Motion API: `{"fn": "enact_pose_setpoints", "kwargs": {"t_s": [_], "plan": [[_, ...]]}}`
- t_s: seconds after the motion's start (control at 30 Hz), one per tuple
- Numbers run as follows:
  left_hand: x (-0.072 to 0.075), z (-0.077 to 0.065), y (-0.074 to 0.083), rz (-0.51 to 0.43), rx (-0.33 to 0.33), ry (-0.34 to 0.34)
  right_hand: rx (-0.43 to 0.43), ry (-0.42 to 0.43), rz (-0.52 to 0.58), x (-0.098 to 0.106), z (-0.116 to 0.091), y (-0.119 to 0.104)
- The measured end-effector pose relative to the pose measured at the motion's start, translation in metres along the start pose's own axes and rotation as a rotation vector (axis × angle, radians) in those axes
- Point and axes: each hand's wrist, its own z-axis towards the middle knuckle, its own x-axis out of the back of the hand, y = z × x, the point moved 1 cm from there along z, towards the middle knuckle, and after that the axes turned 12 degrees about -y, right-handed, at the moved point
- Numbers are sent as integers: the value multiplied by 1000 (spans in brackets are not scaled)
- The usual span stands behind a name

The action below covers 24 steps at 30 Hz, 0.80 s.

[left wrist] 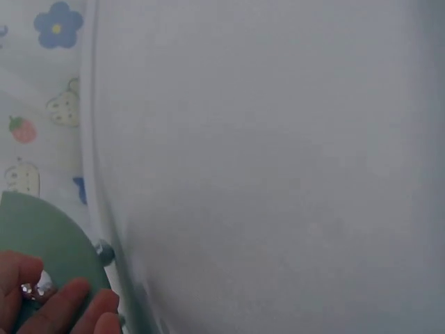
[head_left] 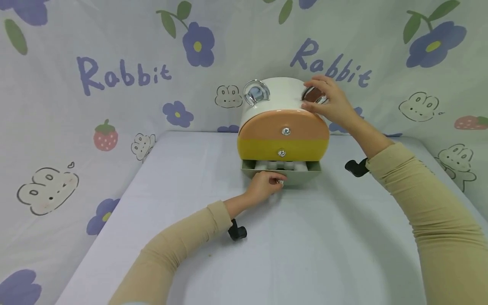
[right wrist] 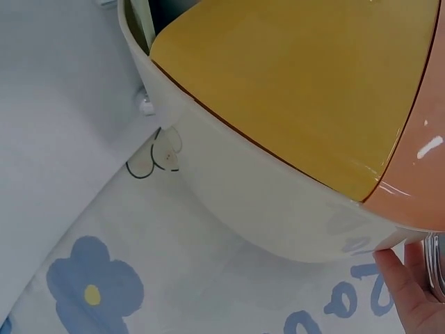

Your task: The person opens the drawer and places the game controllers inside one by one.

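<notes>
A rounded white storage box [head_left: 286,91] with an orange drawer [head_left: 263,127], a yellow drawer [head_left: 259,149] and a pale green drawer [head_left: 301,177] stands on the table. The green bottom drawer is pulled partly out, with whitish things inside that I cannot make out. My left hand [head_left: 261,186] pinches its crystal knob [left wrist: 45,282], partly hidden by the fingers. Up on the box's right side, my right hand [head_left: 333,101] holds a chrome-rimmed round ear [head_left: 313,95], thumb in front and fingers behind. In the right wrist view, its fingers [right wrist: 403,282] touch the box beside the ear.
A matching chrome-rimmed ear [head_left: 256,92] sits on the box's left side. The white cloth-covered table [head_left: 198,169] meets a printed curtain [head_left: 133,38] behind the box. Black camera mounts [head_left: 237,231] hang at both wrists.
</notes>
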Motion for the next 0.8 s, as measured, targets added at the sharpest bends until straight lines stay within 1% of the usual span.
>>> {"fn": "enact_pose_setpoints", "kwargs": {"t_s": [0.13, 0.23, 0.53, 0.8], "plan": [[3, 8, -2, -3, 3, 33, 14, 0, 2, 0, 1, 1], [4, 13, -3, 5, 8, 44, 12, -3, 3, 1, 1, 1], [9, 23, -6, 14, 25, 40, -5, -7, 12, 1, 1, 2], [11, 26, -7, 32, 42, 41, 1, -8, 4, 1, 1, 3]]}}
